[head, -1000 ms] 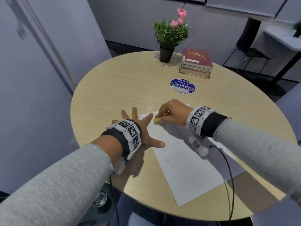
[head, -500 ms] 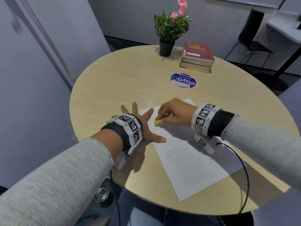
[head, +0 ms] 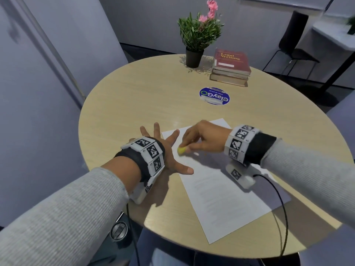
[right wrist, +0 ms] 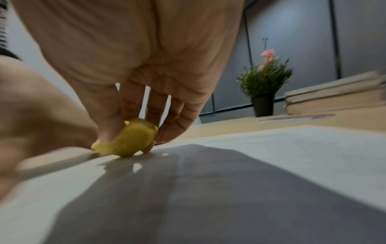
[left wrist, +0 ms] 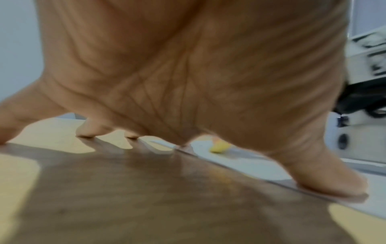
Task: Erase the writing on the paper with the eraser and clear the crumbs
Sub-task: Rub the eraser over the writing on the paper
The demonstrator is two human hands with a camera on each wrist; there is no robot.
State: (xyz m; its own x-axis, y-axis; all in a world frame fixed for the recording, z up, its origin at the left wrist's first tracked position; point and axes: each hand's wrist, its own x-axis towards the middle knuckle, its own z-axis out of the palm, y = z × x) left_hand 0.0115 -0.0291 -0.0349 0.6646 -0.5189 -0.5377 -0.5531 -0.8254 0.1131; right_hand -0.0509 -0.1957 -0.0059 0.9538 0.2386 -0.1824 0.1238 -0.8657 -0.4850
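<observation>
Yellow eraser (head: 181,150), white paper (head: 221,191), red book (head: 231,59), pink-flowered green plant (head: 199,31).

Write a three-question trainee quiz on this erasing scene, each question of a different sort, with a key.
1. True or false: the left hand lies with spread fingers, its thumb and forefinger on the edge of the paper.
2. Multiple choice: the right hand pinches A) a pencil, B) the yellow eraser, C) a cloth.
3. Fill in: the potted plant stands beside a stack of ____ at the far side of the table.

Key: 1 true. 2 B. 3 books.
</observation>
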